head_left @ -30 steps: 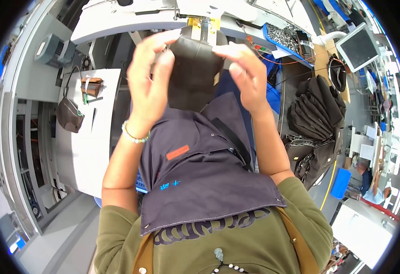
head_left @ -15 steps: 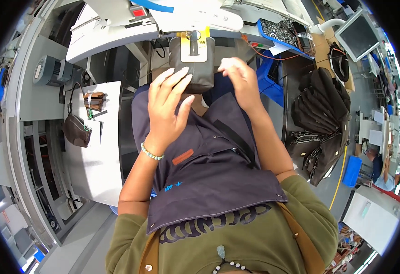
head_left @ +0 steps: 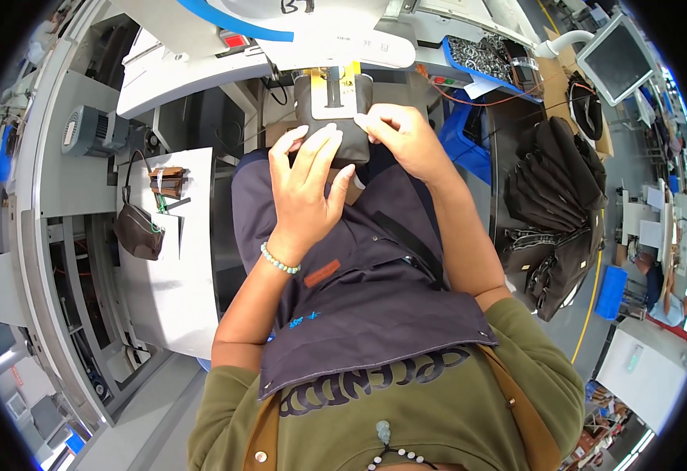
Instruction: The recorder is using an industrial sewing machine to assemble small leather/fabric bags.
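A dark leather pouch-like piece [head_left: 346, 144] sits on a fixture at the front of the machine, under a white-and-yellow plate with a slot [head_left: 321, 108]. My left hand [head_left: 306, 188] rests on the lower left of the leather, fingers apart and extended. At the right edge, beside the plate's lower corner, my right hand [head_left: 406, 143] has its fingers bent and closed on the leather; its thumb is partly hidden. A white machine housing [head_left: 375, 49] with a blue band lies above the piece.
A side table [head_left: 163, 298] at left holds a brown pouch [head_left: 139, 235] and small strips [head_left: 167, 180]. Stacked dark bags [head_left: 547, 184] lie at right, near a blue hardware tray [head_left: 473, 59], a blue bin [head_left: 475, 169] and a monitor [head_left: 616, 59]. A co-worker [head_left: 669, 306] is at far right.
The leather has come lower, and the white plate now shows over it. My left hand moved down onto its lower left; my right hand came in from slightly apart onto its right edge.
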